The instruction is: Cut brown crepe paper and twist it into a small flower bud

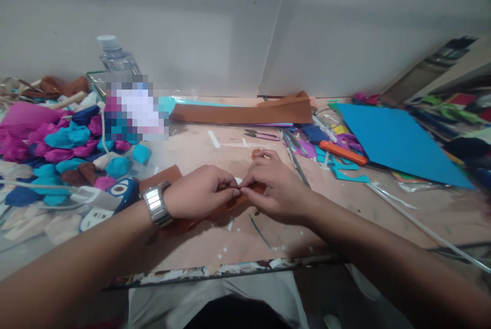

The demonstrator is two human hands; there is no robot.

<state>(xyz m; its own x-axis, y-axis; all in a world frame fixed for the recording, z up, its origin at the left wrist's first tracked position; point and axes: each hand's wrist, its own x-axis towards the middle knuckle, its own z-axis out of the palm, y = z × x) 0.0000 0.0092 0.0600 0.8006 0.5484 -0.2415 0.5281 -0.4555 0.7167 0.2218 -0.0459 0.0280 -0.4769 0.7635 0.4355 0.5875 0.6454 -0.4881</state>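
Note:
Near the front middle of the table, both my hands pinch a small piece of brown sheet material (pixel 237 204), which looks like cloth or crepe paper. My left hand (pixel 203 191), with a metal watch (pixel 157 205) on its wrist, grips it between thumb and bent fingers. Its fingertips meet those of my right hand (pixel 278 185), also closed in a pinch. Much of the piece is hidden behind the fingers. More brown material (pixel 161 177) lies beside and under my left wrist. A small brown bit (pixel 255 153) shows just beyond my right fingers.
Pink, blue and brown bundles (pixel 69 137) pile up at left, near a blue and white corded device (pixel 111 198). Behind stand a bottle (pixel 117 58) and a long brown strip (pixel 238 113). Pink snips (pixel 264 135), scissors (pixel 297 165), an orange cutter (pixel 343 152) and a blue sheet (pixel 399 139) lie right.

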